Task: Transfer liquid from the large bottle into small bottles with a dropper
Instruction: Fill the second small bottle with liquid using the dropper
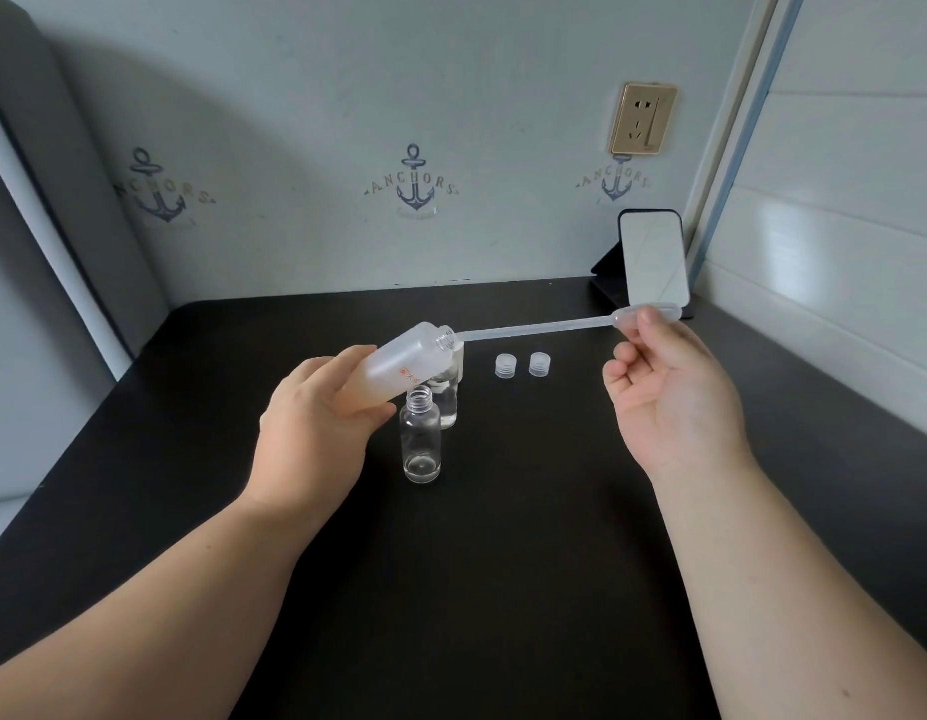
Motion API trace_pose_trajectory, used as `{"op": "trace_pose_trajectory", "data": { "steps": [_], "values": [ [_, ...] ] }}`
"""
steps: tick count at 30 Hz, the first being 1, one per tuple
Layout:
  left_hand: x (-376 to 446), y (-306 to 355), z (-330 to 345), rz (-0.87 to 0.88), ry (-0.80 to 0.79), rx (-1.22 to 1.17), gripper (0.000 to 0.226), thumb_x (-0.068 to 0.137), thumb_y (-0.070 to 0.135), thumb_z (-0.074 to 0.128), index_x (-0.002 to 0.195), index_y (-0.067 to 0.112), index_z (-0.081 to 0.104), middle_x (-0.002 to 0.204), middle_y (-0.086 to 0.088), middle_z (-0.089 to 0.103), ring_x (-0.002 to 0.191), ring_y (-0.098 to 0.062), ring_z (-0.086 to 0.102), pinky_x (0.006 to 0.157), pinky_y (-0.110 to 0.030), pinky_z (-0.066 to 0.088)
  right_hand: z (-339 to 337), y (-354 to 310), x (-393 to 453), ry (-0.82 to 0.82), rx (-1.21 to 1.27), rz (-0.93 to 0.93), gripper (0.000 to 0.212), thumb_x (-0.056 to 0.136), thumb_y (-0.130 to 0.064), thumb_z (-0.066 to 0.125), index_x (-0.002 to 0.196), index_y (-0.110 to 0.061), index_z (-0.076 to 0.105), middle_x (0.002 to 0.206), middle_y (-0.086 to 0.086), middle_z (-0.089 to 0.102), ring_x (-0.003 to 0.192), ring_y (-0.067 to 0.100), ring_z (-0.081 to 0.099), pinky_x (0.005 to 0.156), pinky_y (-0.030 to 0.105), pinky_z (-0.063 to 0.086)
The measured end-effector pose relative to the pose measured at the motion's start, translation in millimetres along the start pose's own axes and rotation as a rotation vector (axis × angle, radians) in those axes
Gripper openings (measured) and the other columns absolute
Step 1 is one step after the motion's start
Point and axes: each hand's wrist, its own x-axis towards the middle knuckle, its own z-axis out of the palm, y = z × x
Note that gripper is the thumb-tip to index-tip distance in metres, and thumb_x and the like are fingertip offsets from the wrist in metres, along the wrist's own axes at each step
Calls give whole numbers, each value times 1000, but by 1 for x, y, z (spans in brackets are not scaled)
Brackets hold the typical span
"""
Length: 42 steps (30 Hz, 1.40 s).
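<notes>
While the left hand (315,413) wraps its fingers round the lower body of the large frosted, translucent plastic bottle (399,366) and tips it well over so its open threaded neck points up and to the right, the right hand (669,392) pinches the soft bulb of the long, clear plastic dropper (534,328) between thumb and fingertips, its other fingers loosely spread. The dropper lies almost level, and its thin tip sits at or just inside the bottle's mouth. How far it reaches in cannot be told. Judging by its look, the dropper is very light and bendy: the slim stem would likely flex if pushed against the neck, so the bulb seems the right place to hold it, and a gentle squeeze should be enough. The frosted bottle looks light and a little slippery, so a full wrap round its belly, as here, seems safer than a fingertip hold. Just below the tilted bottle stands a small clear glass bottle (420,439), uncapped and apparently empty, upright on the black table (503,563). Behind it, partly hidden, stands a second small clear bottle (447,405) that seems to hold some liquid. Both probably are hard, smooth and easy to knock over. Two small ribbed clear caps (521,365) rest side by side to the right, well apart from the bottles.
</notes>
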Motion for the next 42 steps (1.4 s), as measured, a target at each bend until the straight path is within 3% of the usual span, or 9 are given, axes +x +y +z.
{"op": "trace_pose_trajectory", "data": {
  "steps": [8,13,18,23,31,39,42],
  "values": [
    [-2,1,4,75,11,19,54,83,24,80,132,37,62,116,15,58,115,-16,53,100,-40,46,6,4,-7,-225,-131,-11,16,90,-13,69,80,-19,79,96,5,74,72,11,56,72,21,49],
    [-2,0,5,93,10,15,53,82,24,82,130,36,64,116,15,59,115,-17,53,100,-43,46,14,13,-13,-220,-208,7,12,87,-7,72,82,-16,79,102,17,70,70,13,57,70,22,50],
    [-2,1,6,107,15,23,53,81,24,82,130,35,65,113,16,58,114,-18,52,100,-44,46,20,21,-17,-239,-383,-14,10,78,-12,81,79,-22,82,87,3,75,72,14,60,72,25,50],
    [-3,1,6,115,17,23,52,82,25,81,130,35,65,113,17,57,114,-18,52,101,-43,45,21,24,-20,-268,-471,-19,9,79,-22,76,85,-26,82,81,-1,73,68,14,58,75,31,50],
    [-2,0,6,88,28,-8,52,81,27,82,129,39,65,112,19,57,112,-12,53,93,-27,39,15,17,-15,-221,-330,31,11,82,-19,79,93,-18,81,82,2,69,67,15,57,73,27,51],
    [0,-3,5,24,27,6,56,81,29,82,133,41,62,114,19,56,115,-11,51,98,-29,42,9,8,-5,-98,-84,77,13,78,-21,77,89,-16,80,77,-1,66,63,12,55,67,22,50],
    [1,-3,4,21,37,3,55,82,30,81,132,39,62,111,18,57,110,-8,52,93,-25,40,7,6,-4,-52,-30,75,8,80,-21,77,86,-16,80,75,-2,66,62,12,56,65,23,49]
  ]
}}
